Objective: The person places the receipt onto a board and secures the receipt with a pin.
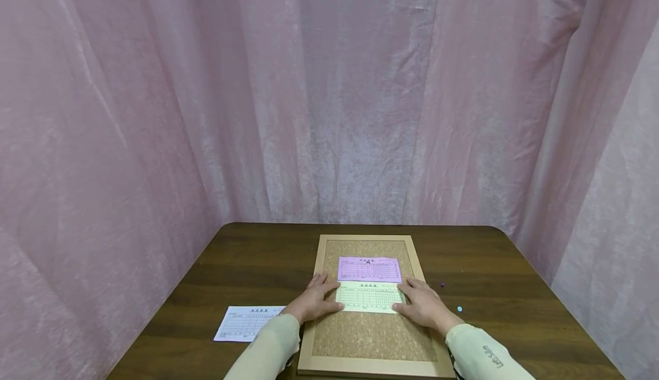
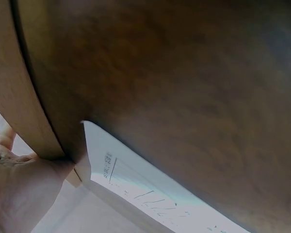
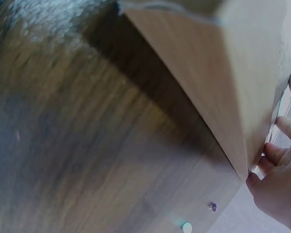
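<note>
A pale green printed slip (image 1: 370,297) lies on a wood-framed cork board (image 1: 373,337). At its left edge my left hand (image 1: 313,301) rests, thumb and forefinger apart and touching the paper. My right hand (image 1: 424,305) touches the slip's right edge in the same way, its fingers spread. Just above, a purple printed slip (image 1: 369,271) lies on the cork, with a small dark pin (image 1: 368,262) near its top middle. In the right wrist view, the fingers of my right hand (image 3: 283,174) reach over the board's frame (image 3: 208,82).
Left of the board, a white printed slip (image 1: 244,323) lies on the dark wooden table (image 1: 268,254), partly behind my left sleeve. A purple push pin (image 1: 442,284) and a light blue push pin (image 1: 459,309) lie to the right. Pink curtains (image 1: 360,111) hang behind.
</note>
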`<state>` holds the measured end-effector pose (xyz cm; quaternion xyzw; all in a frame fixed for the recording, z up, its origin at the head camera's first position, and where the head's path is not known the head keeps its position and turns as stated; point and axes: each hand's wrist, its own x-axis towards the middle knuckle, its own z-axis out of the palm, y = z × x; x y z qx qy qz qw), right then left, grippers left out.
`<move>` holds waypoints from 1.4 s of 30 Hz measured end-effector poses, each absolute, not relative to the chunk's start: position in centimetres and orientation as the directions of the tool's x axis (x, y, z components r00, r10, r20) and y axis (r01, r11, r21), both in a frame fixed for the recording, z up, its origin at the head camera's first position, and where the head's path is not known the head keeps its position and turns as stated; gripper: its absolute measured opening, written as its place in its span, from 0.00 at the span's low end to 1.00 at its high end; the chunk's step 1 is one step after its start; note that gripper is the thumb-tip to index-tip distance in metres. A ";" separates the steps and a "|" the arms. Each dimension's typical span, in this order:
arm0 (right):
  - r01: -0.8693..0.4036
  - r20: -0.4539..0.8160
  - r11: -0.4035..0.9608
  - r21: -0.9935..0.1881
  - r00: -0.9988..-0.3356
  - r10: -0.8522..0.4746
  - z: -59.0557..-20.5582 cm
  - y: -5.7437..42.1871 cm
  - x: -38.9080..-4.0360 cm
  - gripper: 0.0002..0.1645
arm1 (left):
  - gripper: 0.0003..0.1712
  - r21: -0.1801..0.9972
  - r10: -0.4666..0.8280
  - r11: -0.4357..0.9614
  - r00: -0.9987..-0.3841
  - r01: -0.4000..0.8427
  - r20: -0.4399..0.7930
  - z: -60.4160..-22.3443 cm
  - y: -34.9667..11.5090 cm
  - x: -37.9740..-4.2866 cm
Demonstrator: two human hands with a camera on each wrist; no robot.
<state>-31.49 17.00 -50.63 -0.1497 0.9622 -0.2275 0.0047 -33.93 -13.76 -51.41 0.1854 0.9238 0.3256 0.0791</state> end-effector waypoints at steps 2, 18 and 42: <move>-0.285 0.060 0.851 -0.442 -0.955 -0.289 -50.6 17.0 -31.5 0.38 | 0.37 0.635 0.392 0.717 -0.920 0.287 -0.027 -51.4 -13.8 -33.9; -0.289 0.071 0.854 -0.432 -0.955 -0.288 -50.9 17.4 -32.0 0.30 | 0.36 0.635 0.400 0.712 -0.916 0.300 -0.015 -51.3 -13.7 -34.0; -0.254 0.193 0.787 -0.562 -0.966 -0.173 -49.2 18.8 -32.4 0.25 | 0.37 0.632 0.405 0.715 -0.914 0.301 -0.024 -51.1 -13.8 -33.9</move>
